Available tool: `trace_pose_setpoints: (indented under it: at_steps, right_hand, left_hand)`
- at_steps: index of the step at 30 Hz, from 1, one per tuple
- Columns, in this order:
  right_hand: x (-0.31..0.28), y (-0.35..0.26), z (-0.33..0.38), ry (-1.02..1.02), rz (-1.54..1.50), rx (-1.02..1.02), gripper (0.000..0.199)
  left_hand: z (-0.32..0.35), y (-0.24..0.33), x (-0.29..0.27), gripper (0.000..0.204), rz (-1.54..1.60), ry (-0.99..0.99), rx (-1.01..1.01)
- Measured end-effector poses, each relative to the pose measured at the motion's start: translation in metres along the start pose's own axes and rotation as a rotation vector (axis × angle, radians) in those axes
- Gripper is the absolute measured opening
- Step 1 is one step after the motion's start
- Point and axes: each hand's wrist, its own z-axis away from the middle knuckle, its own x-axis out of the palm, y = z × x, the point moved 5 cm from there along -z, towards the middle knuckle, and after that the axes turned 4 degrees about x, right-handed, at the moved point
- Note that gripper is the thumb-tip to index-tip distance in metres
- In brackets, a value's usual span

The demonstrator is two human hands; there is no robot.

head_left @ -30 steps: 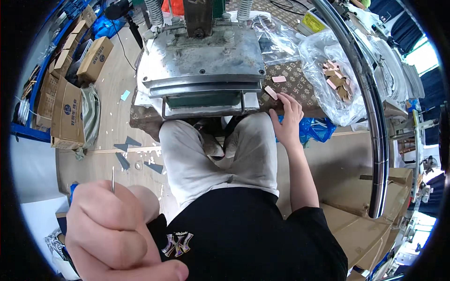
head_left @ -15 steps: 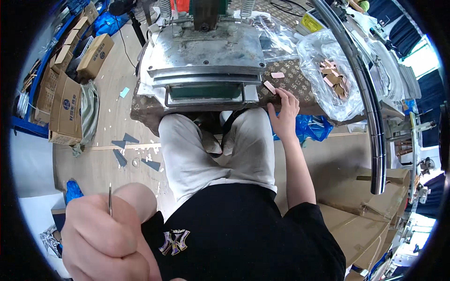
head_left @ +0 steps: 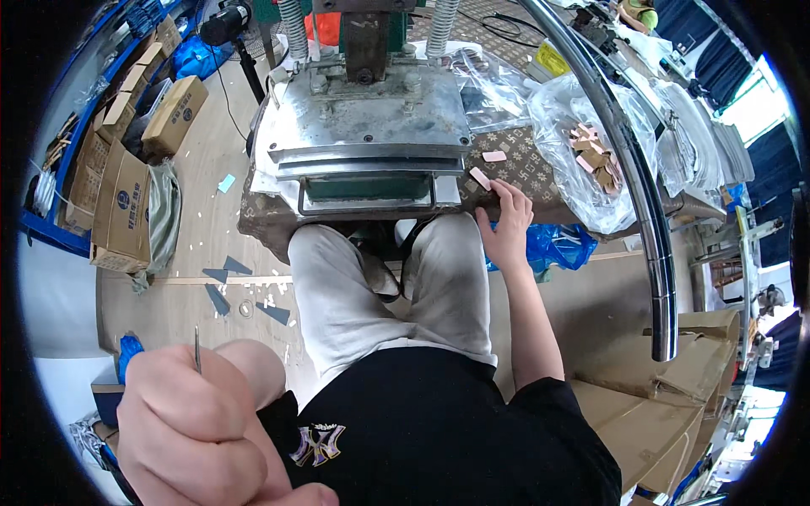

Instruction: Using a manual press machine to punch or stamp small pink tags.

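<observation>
With the left hand fisted around a thin needle and the right hand's open fingers touching a pink tag on the counter beside the press, the needle could prick the raised fist's own thigh.

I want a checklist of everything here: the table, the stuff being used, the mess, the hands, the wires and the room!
Surface: patterned brown table cover under a metal press.
Job's things: small pink piece at the right hand; thin metal pin in the left hand.
Clutter: clear bag of pink pieces; another pink piece; blue bag.
Hands: left fist closed on the pin; right fingers resting on the table edge.
Cables: black cable on the floor.
Surroundings: cardboard boxes; scraps on the wooden floor.
</observation>
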Motion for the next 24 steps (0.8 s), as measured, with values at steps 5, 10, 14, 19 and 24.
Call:
trace_pose_setpoints:
  at_steps: [5,10,14,19,24]
  right_hand:
    - [0.004,0.003,-0.011,0.048,0.004,-0.023,0.059]
    - [0.005,-0.002,-0.008,0.061,-0.008,-0.005,0.060]
    - [0.004,0.004,-0.004,0.073,-0.042,0.029,0.063]
    - [-0.002,0.002,-0.002,0.085,-0.154,0.059,0.066]
    - [-0.004,-0.002,0.000,0.047,-0.169,0.022,0.068]
  left_hand:
    - [-0.005,-0.017,0.003,0.010,0.029,-0.006,-0.041]
    - [-0.013,-0.027,0.008,0.016,0.048,-0.033,0.067]
    - [-0.015,-0.036,0.010,0.017,-0.012,0.005,-0.014]
    - [0.052,-0.085,0.009,0.090,-0.542,0.486,-0.046]
    - [0.130,-0.119,0.012,0.071,-0.271,0.256,-0.567]
